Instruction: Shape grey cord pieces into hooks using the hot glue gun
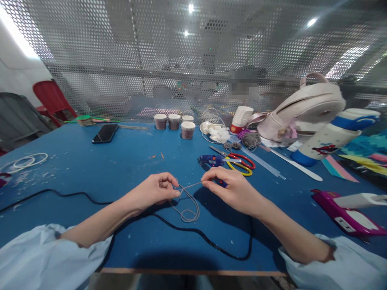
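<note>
My left hand [155,190] pinches a thin grey cord [189,205] above the blue table [121,161]. My right hand [231,187] pinches the same cord's other end, pulled taut between the two hands. Below them the cord hangs in loops that cross near my left fingertips. A blue glue gun [211,160] lies just beyond my right hand, and its black cable [193,231] runs under my wrists.
Red-and-yellow scissors [240,163] lie by the glue gun. At the back stand several small cups [173,121], a stack of white cups [242,117], a black phone [105,133], a pink bag [305,106] and a bottle [332,137]. A magenta box [347,215] is at right.
</note>
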Motion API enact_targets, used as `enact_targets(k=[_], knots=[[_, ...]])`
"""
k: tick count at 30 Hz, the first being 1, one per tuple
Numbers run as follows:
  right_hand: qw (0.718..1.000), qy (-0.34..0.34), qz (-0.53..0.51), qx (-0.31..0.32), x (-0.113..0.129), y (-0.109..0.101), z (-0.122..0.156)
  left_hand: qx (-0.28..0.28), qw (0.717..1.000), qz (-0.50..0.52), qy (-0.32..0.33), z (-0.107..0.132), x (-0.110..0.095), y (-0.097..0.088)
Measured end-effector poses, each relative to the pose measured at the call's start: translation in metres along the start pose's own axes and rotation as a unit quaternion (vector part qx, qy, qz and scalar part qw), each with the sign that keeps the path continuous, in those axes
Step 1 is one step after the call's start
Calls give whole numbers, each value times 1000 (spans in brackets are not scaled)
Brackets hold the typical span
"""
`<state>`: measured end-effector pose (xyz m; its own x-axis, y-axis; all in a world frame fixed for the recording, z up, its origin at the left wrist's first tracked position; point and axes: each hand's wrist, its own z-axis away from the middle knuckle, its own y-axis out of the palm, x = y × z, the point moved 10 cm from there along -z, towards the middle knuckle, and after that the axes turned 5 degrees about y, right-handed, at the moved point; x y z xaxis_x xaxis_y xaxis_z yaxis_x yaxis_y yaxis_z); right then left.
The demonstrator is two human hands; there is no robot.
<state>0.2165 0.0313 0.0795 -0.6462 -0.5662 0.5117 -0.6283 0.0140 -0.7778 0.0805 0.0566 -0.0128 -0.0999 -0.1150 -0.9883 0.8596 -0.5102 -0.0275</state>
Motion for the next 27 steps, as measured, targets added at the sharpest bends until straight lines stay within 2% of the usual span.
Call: enact_targets(k=[8, 17, 27], knots=[[990, -118, 73, -30, 22, -2, 4, -24, 999, -21, -12, 1, 2, -5], [990, -67, 104, 67, 14, 11, 1, -44, 997, -70, 3, 2, -4, -9], [992, -89, 85, 41, 18, 8, 2, -41, 997, -56, -17, 2, 0, -7]])
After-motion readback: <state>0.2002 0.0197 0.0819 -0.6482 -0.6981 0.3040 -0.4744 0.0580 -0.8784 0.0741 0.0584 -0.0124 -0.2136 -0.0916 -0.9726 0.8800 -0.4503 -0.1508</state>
